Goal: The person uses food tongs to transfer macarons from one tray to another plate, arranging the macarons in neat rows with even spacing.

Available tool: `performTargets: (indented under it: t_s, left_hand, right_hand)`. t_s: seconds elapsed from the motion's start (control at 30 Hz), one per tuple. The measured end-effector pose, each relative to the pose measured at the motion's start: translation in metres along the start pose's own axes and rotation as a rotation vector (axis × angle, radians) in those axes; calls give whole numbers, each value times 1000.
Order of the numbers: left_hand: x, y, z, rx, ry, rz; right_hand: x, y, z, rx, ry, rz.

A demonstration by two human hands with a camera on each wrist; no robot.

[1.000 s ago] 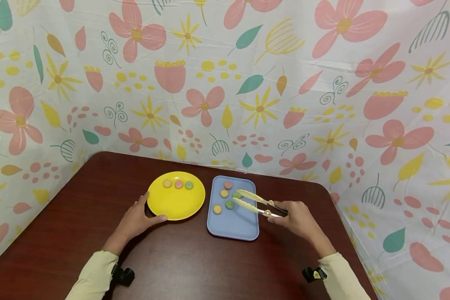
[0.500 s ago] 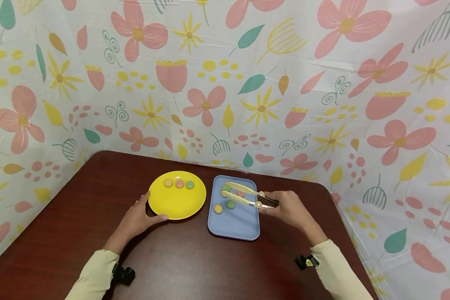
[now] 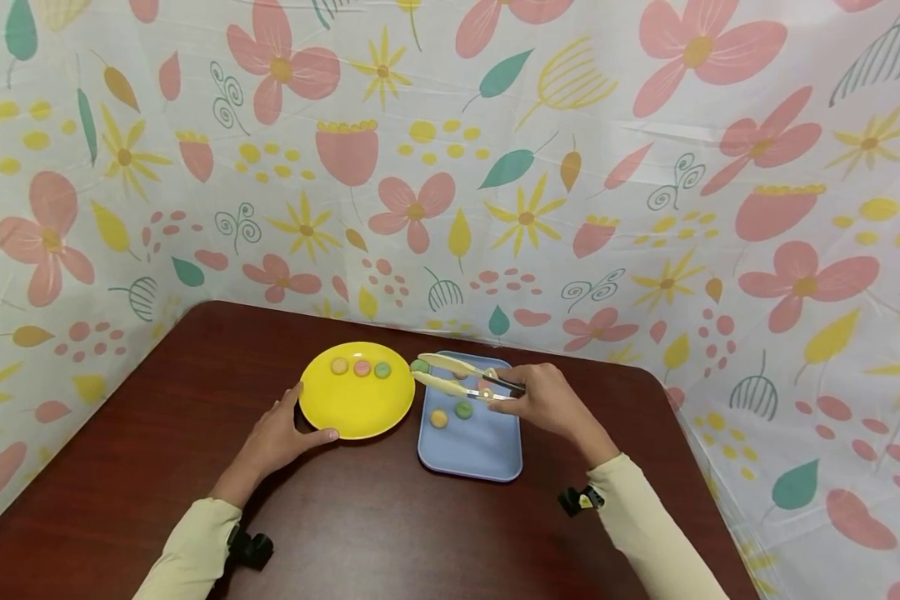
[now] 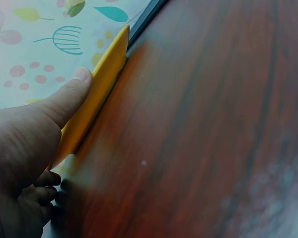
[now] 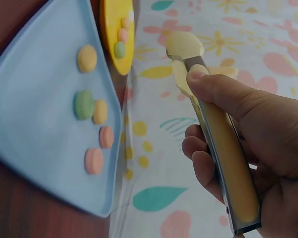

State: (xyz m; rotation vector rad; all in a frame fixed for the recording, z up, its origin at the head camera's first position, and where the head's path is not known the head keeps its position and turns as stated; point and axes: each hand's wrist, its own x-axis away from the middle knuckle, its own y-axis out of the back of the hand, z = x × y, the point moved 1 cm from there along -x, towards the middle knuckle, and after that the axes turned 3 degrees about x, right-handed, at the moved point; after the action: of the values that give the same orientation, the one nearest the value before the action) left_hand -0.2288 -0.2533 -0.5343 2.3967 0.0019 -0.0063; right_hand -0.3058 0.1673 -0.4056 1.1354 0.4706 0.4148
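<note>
My left hand (image 3: 273, 437) holds the rim of a round yellow plate (image 3: 356, 412), with thumb and fingers spread along its left and front edge. On the plate's far side lie a yellow macaron (image 3: 340, 366), a pink macaron (image 3: 362, 367) and a green macaron (image 3: 382, 370). My right hand (image 3: 543, 404) grips tongs (image 3: 457, 375) with cream tips. Another green macaron (image 3: 419, 367) sits between the tips, above the gap between plate and blue tray (image 3: 468, 458). Several macarons lie on the tray, including two pink ones, a yellow macaron (image 5: 87, 58) and a green macaron (image 5: 84, 104).
The brown table (image 3: 390, 525) runs up to a flowered cloth wall (image 3: 450, 167) behind and at both sides. The tray stands just right of the plate, with a narrow gap between them.
My right hand has moved left with the tongs, carrying the green macaron from over the tray to the plate's right edge. The left hand stays on the plate.
</note>
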Motion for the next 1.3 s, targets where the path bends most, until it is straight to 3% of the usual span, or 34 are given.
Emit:
performTargets:
  t_s: [0.23,0.57,1.0,1.3]
  left_hand:
    - [0,0,-1,7,2,1]
    - [0,1,-1,7,-1,-6]
    - [0,2,-2,-1,5,-2]
    - [0,1,-2,10,7,-3]
  right_hand:
    - [-20,-3,12,0,79,6]
    - [-45,-19,28,-16,59,69]
    - [-70,-44,43,-40,165,112]
    - [-84,-60,49,-53,152,146]
